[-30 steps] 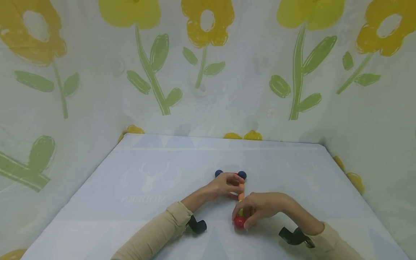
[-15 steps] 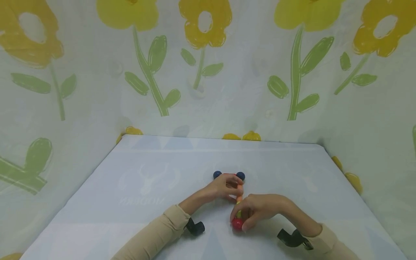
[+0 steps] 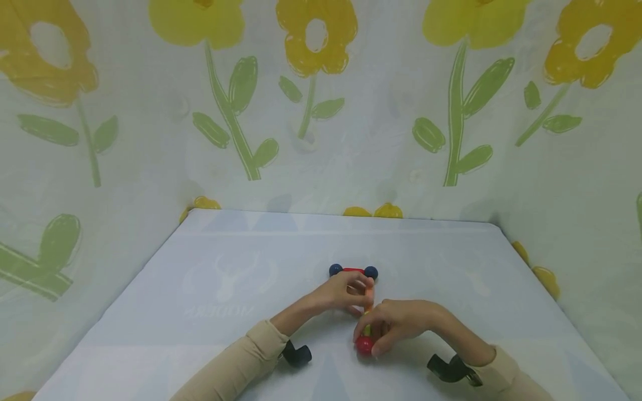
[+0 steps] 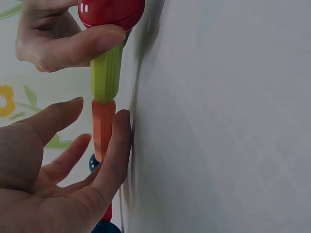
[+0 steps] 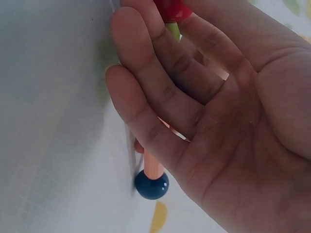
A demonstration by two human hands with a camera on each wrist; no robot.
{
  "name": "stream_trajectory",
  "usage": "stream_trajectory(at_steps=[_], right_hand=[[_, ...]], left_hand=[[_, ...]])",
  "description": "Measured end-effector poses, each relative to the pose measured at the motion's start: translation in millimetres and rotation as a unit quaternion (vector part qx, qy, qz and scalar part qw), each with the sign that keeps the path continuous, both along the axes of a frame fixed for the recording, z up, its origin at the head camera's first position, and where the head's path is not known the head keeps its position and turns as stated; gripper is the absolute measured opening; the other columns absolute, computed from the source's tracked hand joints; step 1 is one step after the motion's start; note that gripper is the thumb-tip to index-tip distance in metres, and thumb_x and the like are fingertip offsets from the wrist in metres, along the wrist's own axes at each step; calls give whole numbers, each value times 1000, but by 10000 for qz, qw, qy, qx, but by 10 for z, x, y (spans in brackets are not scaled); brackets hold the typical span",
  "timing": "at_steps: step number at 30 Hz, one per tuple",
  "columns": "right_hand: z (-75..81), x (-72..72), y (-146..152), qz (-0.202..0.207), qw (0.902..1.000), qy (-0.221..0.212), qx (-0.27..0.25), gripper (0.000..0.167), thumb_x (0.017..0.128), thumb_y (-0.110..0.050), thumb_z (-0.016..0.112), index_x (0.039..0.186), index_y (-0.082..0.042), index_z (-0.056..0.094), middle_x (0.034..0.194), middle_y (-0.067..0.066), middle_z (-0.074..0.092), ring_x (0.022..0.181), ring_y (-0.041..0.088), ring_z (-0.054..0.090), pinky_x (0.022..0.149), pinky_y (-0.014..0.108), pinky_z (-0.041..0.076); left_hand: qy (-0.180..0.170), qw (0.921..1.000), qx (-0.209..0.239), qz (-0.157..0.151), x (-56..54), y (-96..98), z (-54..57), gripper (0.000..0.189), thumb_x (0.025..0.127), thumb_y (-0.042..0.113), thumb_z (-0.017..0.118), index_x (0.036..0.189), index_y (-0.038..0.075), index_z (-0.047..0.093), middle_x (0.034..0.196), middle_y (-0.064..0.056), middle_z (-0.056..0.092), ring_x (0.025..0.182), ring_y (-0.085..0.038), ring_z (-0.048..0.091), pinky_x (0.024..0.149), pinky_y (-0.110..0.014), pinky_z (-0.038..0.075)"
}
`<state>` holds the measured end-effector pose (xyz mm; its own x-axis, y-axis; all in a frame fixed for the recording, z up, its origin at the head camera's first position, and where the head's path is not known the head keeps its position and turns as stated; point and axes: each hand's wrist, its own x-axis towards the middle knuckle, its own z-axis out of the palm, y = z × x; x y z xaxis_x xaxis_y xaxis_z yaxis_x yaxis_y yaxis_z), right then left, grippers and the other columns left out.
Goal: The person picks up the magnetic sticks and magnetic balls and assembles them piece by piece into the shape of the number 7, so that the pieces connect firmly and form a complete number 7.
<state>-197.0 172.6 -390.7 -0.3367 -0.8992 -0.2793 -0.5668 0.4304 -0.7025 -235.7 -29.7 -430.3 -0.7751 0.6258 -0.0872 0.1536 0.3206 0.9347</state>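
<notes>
A red ball (image 3: pixel 364 346) is at the near end of a line of toy building pieces. My right hand (image 3: pixel 401 323) pinches it between thumb and fingers. Beyond it, a ribbed yellow-green rod (image 4: pixel 105 75) meets an orange rod (image 4: pixel 102 126) end to end. My left hand (image 3: pixel 343 294) lies around the orange rod with loosely bent fingers; in the left wrist view its thumb stands apart from the rod and one finger runs alongside it. At the far end is a dark blue ball (image 3: pixel 371 272). A red rod (image 3: pixel 353 270) runs left from there to another dark blue ball (image 3: pixel 336 270).
The pieces lie on a pale table cover (image 3: pixel 241 256) with faint printed patterns. Flower-patterned cloth (image 3: pixel 371 139) hangs behind and at both sides. A black device (image 3: pixel 297 355) sits under the left cuff, another black device (image 3: pixel 451 368) under the right.
My left hand has drawn slightly back toward me and its fingers have spread around the orange rod, showing more of the red rod. The right hand keeps its pinch on the red ball.
</notes>
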Motion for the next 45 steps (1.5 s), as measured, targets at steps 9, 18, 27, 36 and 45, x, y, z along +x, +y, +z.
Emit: stream_trajectory(at_steps=[9,18,27,36,45], right_hand=[[-55,-14,12,-71,9999,-88,-92,31,91,-25,69,121,-19,64,96,-4,71,80,-6,58,75,18,54],[-47,-8,8,-177,9998,46,66,30,91,-26,70,120,-22,64,96,-8,70,80,-5,58,75,17,53],[-78,-43,-2,-224,9997,-71,10,31,91,-25,70,121,-21,64,97,-7,70,80,-5,58,76,18,54],[-105,-66,1,-299,9994,-179,-43,33,91,-25,70,123,-21,64,98,-6,70,80,-4,58,76,18,54],[-56,-104,94,-522,9982,-125,-284,44,91,-23,70,133,-19,59,91,-10,70,74,-2,61,74,21,56]], left_hand=[[-57,10000,-55,42,32,-86,-23,39,88,23,75,122,11,62,121,-6,66,105,-19,69,70,-32,61],[-322,9992,-107,206,54,-228,-13,38,87,24,75,122,13,62,117,-8,66,100,-20,68,72,-35,61],[-305,9986,-290,306,45,-400,31,44,88,28,75,125,11,60,120,-9,65,100,-21,69,74,-35,61],[-107,9988,-336,328,28,-583,61,45,89,26,73,126,7,59,122,-14,65,99,-20,68,75,-34,61],[856,9924,-794,378,43,-765,77,41,89,25,73,124,7,59,116,-14,69,100,-23,69,72,-32,60]])
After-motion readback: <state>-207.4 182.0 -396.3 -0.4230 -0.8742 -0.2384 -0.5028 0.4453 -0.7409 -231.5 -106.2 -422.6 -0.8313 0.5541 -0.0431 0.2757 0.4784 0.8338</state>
